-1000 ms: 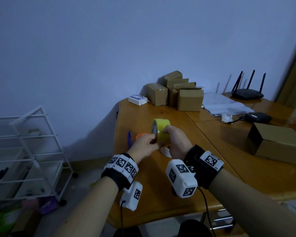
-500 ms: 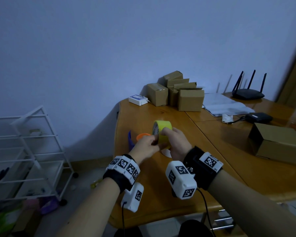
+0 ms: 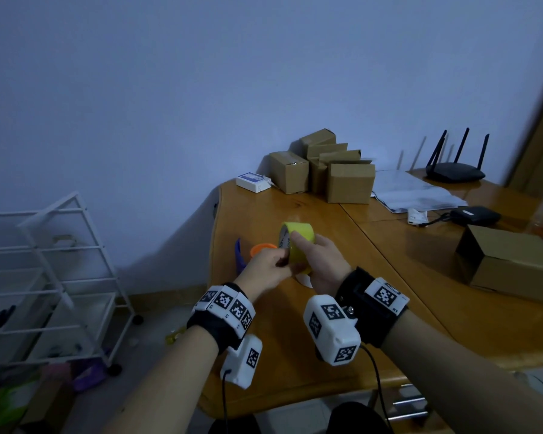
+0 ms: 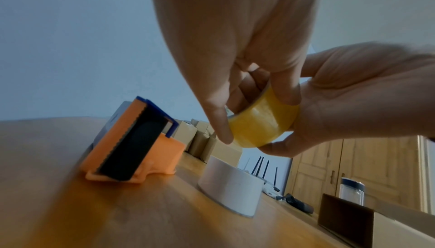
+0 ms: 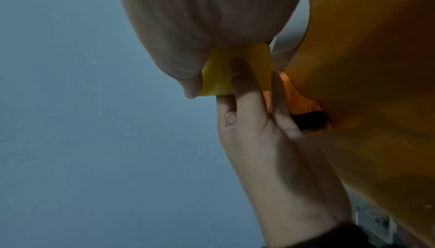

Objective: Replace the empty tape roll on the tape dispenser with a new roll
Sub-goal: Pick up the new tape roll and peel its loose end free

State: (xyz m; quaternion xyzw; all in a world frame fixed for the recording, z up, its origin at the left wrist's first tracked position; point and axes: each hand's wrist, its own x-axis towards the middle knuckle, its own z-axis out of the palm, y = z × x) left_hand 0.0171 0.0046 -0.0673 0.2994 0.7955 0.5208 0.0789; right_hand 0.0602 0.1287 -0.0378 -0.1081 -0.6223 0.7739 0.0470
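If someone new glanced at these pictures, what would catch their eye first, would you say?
First, the bright yellow tape roll, held above the wooden table by both hands: the right hand grips it while the left hand pinches at its edge. Next, the orange tape dispenser standing on the table beside a white roll, to the left under the hands.
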